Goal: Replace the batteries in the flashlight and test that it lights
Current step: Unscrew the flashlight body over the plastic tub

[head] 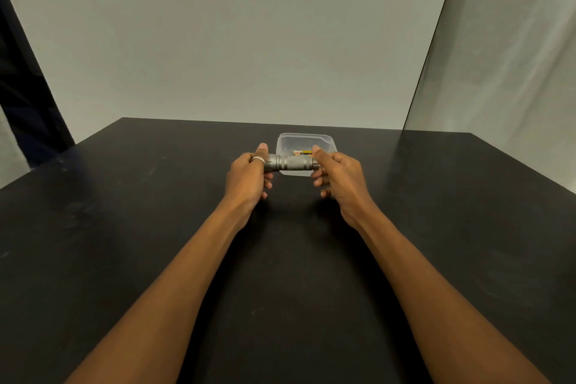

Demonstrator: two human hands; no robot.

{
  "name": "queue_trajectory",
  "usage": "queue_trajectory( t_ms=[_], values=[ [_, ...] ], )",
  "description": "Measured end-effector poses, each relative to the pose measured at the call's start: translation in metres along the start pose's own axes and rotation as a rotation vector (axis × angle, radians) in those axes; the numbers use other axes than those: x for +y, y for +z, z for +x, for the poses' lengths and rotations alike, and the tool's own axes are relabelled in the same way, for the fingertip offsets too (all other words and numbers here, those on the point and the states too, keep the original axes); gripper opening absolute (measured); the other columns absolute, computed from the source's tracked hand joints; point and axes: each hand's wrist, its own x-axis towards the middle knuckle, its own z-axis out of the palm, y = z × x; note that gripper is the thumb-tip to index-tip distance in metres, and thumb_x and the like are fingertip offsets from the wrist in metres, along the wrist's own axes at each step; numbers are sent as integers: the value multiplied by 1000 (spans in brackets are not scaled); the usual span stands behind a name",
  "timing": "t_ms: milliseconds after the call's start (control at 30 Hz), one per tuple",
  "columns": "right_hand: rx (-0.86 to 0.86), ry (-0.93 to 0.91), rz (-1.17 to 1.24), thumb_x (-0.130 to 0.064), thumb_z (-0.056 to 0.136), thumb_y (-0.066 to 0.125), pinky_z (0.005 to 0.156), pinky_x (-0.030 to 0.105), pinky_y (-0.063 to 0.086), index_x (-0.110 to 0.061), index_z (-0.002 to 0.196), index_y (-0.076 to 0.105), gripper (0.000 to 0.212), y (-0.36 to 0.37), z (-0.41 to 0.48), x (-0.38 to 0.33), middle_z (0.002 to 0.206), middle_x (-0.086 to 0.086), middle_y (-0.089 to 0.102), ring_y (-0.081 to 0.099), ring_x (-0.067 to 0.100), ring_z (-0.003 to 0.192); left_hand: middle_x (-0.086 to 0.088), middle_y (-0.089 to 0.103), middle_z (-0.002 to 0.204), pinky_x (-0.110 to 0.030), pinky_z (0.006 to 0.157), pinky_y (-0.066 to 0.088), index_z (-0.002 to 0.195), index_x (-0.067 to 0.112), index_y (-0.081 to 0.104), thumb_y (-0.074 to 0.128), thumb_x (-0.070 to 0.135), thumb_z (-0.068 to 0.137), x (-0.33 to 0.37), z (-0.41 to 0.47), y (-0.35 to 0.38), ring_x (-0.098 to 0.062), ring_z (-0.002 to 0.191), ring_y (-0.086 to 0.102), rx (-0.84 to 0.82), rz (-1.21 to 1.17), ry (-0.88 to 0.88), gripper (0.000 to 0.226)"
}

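Head camera looks down on my left hand (249,173) and right hand (335,174), each clamped on one end of the flashlight (291,163), held level above the black table (156,227) so I can twist the ends against each other. Behind it sits a clear tub (304,139) holding what look like batteries (303,152), kept within reach.

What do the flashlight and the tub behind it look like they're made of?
Flashlight: probably metal, matte grey, with ridged rings around the body. Tub: likely clear, slightly frosted plastic, since the items inside show through its wall.
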Motion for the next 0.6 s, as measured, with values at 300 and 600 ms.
queue_trajectory(
  t_ms=[300, 600],
  values=[
    [-75, -9, 110, -7, 92, 64, 64, 32, 56, -17, 95, 73, 14, -4, 1, -2, 104, 13, 72, 67, 16, 87, -3, 62, 77, -28, 51, 44, 104, 11, 65, 46, 50, 102, -1, 1, 0, -14, 62, 56, 4, -1, -5, 43],
    [-25, 57, 85, -19, 96, 66, 52, 26, 51, -7, 89, 72, 15, 0, 2, 0, 81, 11, 67, 61, 16, 69, -3, 62, 76, -27, 50, 44, 104, 11, 64, 46, 50, 102, -2, 0, 0, -13, 61, 55, 14, -1, 7, 43]
  ],
)
